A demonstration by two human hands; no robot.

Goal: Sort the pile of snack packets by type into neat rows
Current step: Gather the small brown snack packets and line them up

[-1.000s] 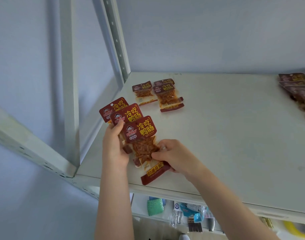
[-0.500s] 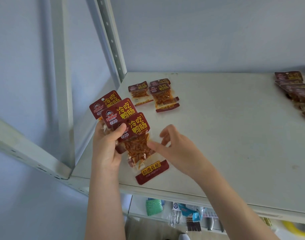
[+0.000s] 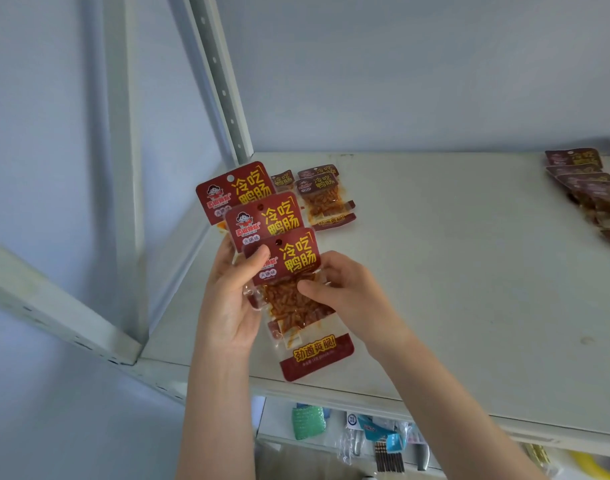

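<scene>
Head, left hand (image 3: 231,306) gripping packets (image 3: 298,258) (three fanned)

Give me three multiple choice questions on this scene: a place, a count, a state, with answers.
1. Where do the dark packets lie? A) at the shelf's right end B) on the floor C) in a basket
2. How many red packets does the left hand hold fanned? A) one B) three C) six
3. How is the front packet held? A) lies untouched B) pinched by the right hand too C) hangs from a hook
Answers: 1 A, they overlap at the right edge. 2 B, three red headers show. 3 B, both thumbs press on it.
</scene>
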